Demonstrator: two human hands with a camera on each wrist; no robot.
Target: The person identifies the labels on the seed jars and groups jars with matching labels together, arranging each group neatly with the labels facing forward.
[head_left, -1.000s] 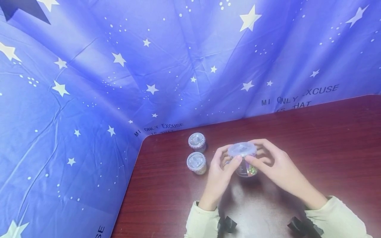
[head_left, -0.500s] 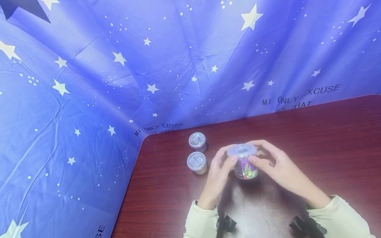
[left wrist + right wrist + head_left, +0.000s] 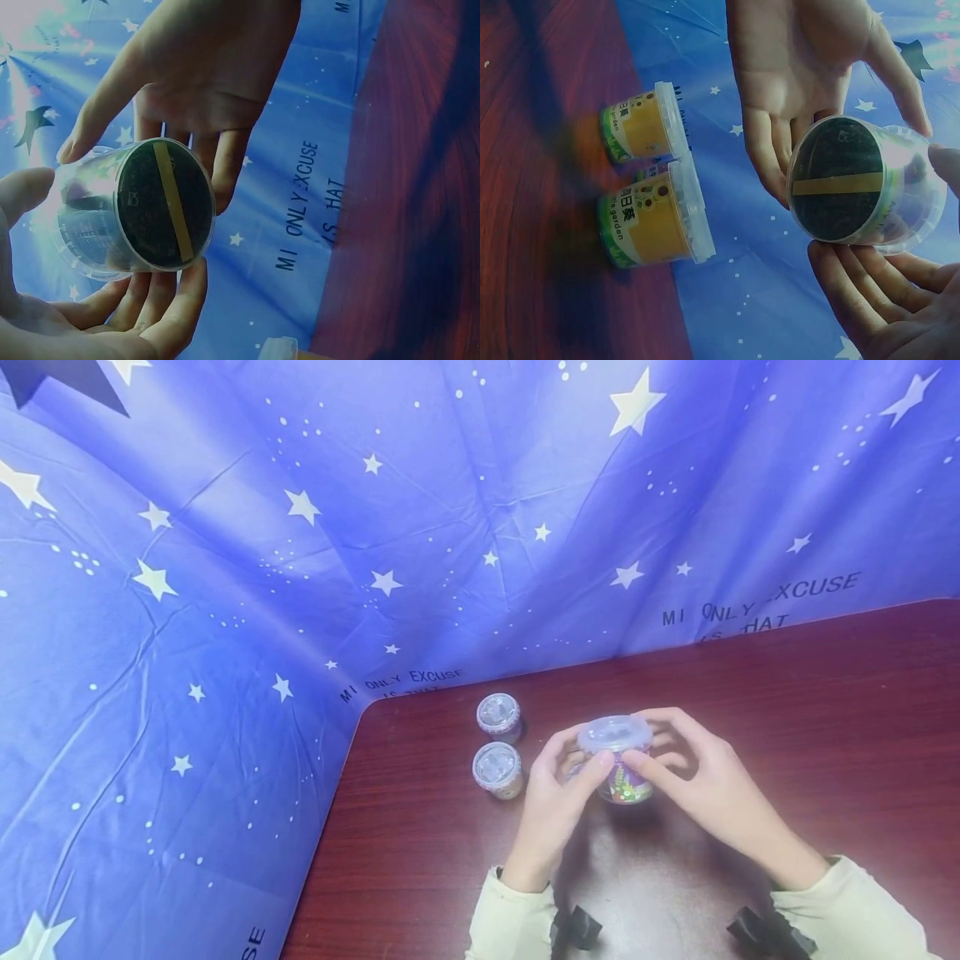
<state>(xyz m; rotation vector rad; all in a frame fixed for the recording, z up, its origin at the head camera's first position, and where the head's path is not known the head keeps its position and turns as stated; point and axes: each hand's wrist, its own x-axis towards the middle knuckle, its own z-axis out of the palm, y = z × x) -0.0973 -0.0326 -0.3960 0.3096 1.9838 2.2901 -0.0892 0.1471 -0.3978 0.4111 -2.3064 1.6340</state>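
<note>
**Lidded cup held off the table between two hands**

Landmark: the held cup [image 3: 617, 760], a small clear plastic tub with a snap-on lid, lifted just above the dark red table [image 3: 825, 710].

Left of the cup, two more lidded cups [image 3: 497, 756] stand upright side by side near the table's back-left corner, close to the starred blue cloth [image 3: 225, 568]. They are apart from the hands.

Left hand [image 3: 558, 789]: fingers curled round the cup's left side, thumb tip at the lid rim. Grip is by fingertips, not the palm (the wrist views show the palms standing clear of the wall).

Cup, from below: dark base crossed by a yellow strip [image 3: 172, 202]; a printed label wraps the wall.

Right hand [image 3: 697, 781]: mirrors the left, thumb at the rim, fingers cradling the right side and underside.

Handling, my judgement: light, thin-walled, likely to flex if squeezed, smooth and somewhat slippery. The stiffest holds look to be the lid rim and the base edge; the mid-wall would dent.
</note>
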